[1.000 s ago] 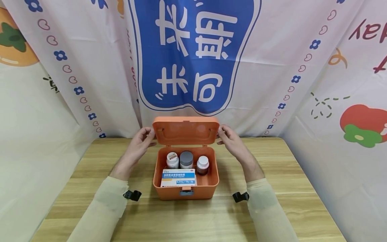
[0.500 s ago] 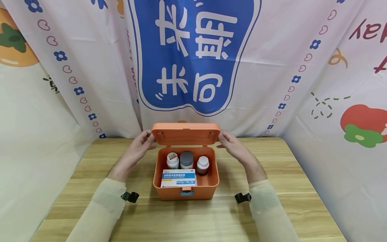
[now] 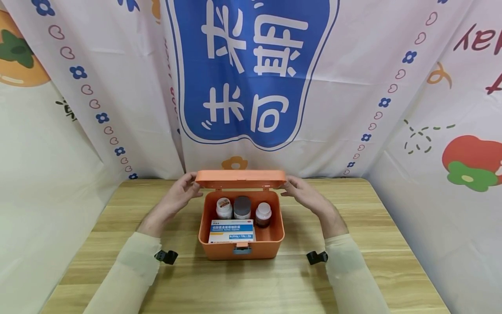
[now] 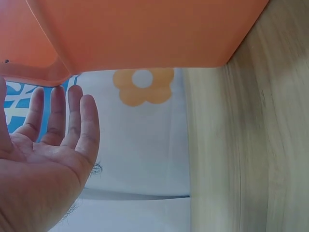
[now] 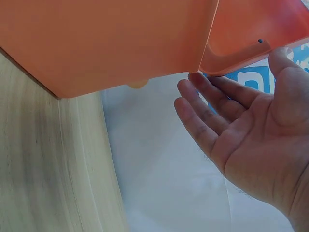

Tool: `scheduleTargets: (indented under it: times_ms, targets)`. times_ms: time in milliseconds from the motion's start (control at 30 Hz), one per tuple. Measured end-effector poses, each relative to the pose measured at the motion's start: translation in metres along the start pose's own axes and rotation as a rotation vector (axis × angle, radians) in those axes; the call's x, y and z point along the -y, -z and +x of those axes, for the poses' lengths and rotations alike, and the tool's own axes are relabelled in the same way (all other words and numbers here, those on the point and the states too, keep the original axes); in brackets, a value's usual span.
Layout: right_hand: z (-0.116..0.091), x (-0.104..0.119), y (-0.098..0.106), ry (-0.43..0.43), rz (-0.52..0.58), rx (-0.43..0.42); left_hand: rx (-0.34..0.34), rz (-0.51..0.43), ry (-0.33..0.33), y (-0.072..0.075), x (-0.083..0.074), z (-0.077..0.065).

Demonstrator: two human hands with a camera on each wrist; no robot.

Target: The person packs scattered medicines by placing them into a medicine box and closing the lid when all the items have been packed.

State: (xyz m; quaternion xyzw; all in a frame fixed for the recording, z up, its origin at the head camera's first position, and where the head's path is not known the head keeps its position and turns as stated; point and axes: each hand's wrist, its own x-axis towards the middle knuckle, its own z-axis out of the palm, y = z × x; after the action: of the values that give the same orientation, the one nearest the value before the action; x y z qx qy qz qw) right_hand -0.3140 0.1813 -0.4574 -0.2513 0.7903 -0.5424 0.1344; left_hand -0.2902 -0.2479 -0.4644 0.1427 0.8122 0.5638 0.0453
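Note:
An orange medicine box [image 3: 217, 251] stands on the table, its hinged lid [image 3: 241, 175] tilted forward over the back edge. My left hand [image 3: 179, 194] touches the lid's left end, and in the left wrist view its fingers [image 4: 57, 113] reach up nearly straight. At the lid's right end is my right hand [image 3: 307, 197]; the right wrist view shows its thumb [image 5: 281, 60] at the lid's rim. Inside the box are a white bottle [image 3: 224, 209], a grey-capped bottle [image 3: 242, 206], a white-capped brown bottle [image 3: 263, 214] and a blue-and-white medicine carton [image 3: 231, 230].
A grey-blue latch [image 3: 242, 250] sits on the box's front. The wooden table [image 3: 345, 218] extends around the box. A printed white curtain [image 3: 333, 109] hangs behind the table, and more printed cloth stands at both sides.
The lid has swung forward and down from nearly upright, and both hands have moved lower with it. The box and its contents have stayed in place.

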Motion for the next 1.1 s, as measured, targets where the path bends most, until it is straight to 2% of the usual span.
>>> scheduleTargets:
  times_ms: [200, 333, 433, 600, 833, 967, 1100]
  targets:
    - [-0.001, -0.002, 0.003, -0.016, -0.024, 0.031, 0.034, -0.005, -0.003, 0.001, 0.003, -0.002]
    - [-0.002, -0.002, 0.005, -0.005, -0.028, 0.057, 0.063, -0.022, 0.021, 0.002, 0.005, -0.002]
    - [-0.003, -0.002, 0.007, 0.010, -0.058, 0.086, 0.086, -0.042, 0.039, 0.003, 0.007, -0.002]
    - [-0.004, -0.005, 0.011, 0.016, -0.128, 0.119, 0.103, -0.016, 0.066, 0.003, 0.010, -0.003]
    - [-0.006, -0.005, 0.009, -0.053, -0.136, 0.136, 0.129, 0.006, 0.120, 0.003, 0.010, -0.007]
    - [-0.007, -0.005, 0.010, -0.062, -0.110, 0.161, 0.156, 0.012, 0.125, 0.004, 0.011, -0.009]
    - [-0.008, -0.006, 0.011, -0.041, -0.106, 0.181, 0.189, 0.006, 0.088, 0.005, 0.016, -0.009]
